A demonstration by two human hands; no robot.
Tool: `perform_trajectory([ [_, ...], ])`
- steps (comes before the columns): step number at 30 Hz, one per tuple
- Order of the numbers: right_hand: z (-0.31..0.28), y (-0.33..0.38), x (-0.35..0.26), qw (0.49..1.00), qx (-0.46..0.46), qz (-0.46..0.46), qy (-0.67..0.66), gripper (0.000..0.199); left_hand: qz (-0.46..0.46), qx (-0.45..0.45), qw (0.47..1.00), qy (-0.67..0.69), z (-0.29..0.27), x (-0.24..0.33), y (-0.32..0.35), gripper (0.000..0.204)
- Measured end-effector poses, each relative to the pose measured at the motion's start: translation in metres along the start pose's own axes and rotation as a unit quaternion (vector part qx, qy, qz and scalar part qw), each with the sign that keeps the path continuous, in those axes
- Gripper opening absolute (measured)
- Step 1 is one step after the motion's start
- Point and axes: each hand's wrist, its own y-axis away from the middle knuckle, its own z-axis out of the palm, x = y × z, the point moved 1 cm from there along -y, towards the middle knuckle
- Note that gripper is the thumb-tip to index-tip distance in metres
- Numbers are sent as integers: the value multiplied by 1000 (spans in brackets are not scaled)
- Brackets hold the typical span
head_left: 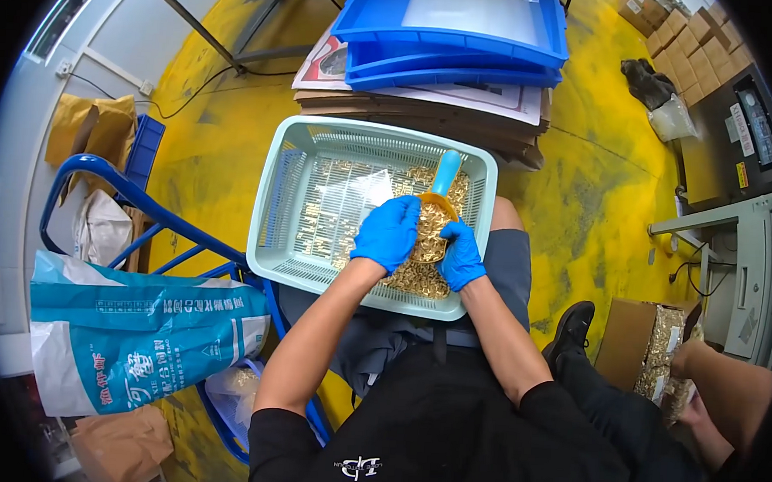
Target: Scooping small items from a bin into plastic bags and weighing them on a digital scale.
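A pale green slotted plastic basket rests across my lap, with many small golden pieces heaped mainly at its right side. Inside stands a scoop with a light blue handle pointing away from me and an orange-rimmed bowl full of the same pieces. Both my hands wear blue gloves. My left hand closes against the left side of the scoop's bowl, and my right hand grips its right side; some fingertips are hidden. A clear plastic bag or sheet lies left of the scoop.
Stacked blue trays sit on flattened cardboard beyond the basket. At left are a blue metal frame and a teal-and-white sack. Another person's arm reaches to a carton of golden pieces at lower right.
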Motion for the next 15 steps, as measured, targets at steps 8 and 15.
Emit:
perform_trajectory([
  [8,-11,-2,-5,1000,6,6,-21,51,-11,-66,966,-251,-31,-92,37,61],
  [15,-6,7,-7,1000,18,3,-16,48,-8,-134,904,-406,-21,-98,28,64],
])
